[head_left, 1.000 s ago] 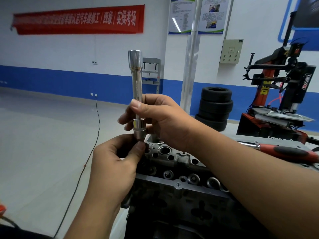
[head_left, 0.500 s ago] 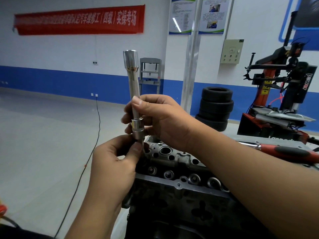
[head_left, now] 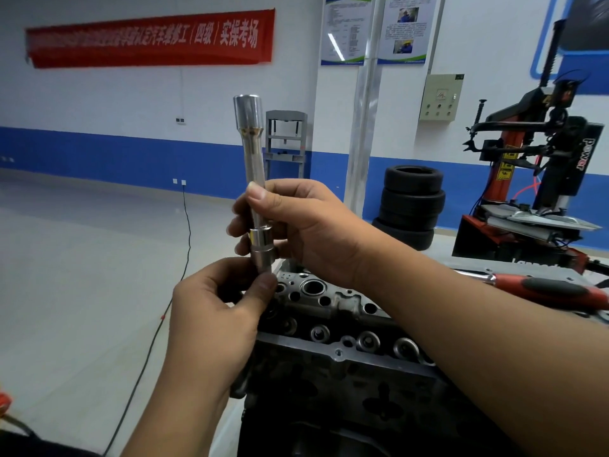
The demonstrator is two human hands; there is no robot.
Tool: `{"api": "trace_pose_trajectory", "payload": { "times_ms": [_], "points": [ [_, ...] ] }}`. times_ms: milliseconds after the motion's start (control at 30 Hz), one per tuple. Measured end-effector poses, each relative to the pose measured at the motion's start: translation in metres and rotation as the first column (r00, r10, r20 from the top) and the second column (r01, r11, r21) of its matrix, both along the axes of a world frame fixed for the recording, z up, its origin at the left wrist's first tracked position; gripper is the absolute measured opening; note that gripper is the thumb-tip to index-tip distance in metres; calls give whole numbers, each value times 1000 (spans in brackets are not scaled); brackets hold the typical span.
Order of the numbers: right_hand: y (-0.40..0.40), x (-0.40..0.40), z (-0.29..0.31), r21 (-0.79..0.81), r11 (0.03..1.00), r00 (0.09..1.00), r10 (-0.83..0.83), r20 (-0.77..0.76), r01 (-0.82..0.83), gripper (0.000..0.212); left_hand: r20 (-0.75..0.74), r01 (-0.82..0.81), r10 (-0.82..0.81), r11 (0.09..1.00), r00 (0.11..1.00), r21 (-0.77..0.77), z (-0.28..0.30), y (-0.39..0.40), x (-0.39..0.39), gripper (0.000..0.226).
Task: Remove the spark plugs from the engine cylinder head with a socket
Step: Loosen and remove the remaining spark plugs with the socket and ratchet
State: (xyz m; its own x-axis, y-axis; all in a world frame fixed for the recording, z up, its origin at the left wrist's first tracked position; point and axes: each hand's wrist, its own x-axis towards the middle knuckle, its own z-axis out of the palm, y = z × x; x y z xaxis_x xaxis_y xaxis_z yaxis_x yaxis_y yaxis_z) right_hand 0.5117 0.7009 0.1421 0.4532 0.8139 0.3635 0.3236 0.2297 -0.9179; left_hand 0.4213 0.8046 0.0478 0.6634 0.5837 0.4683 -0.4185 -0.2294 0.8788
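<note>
The right hand [head_left: 306,232] has its fingers [head_left: 260,194] curled round the shaft of a long chrome socket [head_left: 253,179], the thumb lying across the front of the shaft and the other fingertips wrapped behind it. The socket stands nearly upright, tilted slightly to the left, its wider open end at the top and a stepped collar low on it. The right forearm comes in from the lower right corner and crosses above the engine cylinder head [head_left: 333,311].

The left hand [head_left: 214,308] comes up from below, wrist bent, with thumb and forefinger pinching the socket's bottom end just under the collar; the remaining fingers are curled in toward the palm. What sits inside that lower end is hidden by the fingertips.

The socket is held in the air just above the near left corner of the cylinder head, whose top shows round bores and valve seats. Behind the right forearm a red-and-black handled ratchet [head_left: 540,288] lies on the surface [head_left: 527,268]. Further back stand stacked tyres [head_left: 412,206] and a tyre changer [head_left: 540,179]
</note>
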Motion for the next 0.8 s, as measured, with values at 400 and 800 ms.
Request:
{"api": "trace_pose_trajectory", "payload": {
  "times_ms": [400, 800],
  "points": [
    [0, 1, 0, -19, 1000, 1000, 0, 15, 0, 22, -32, 70, -68, 997, 997, 32, -2, 2, 1, 34],
    [-2, 1, 0, -50, 998, 999, 34, 36, -32, 25, 3, 132, -132, 991, 991, 33, -2, 2, 0, 34]
  ]
}}
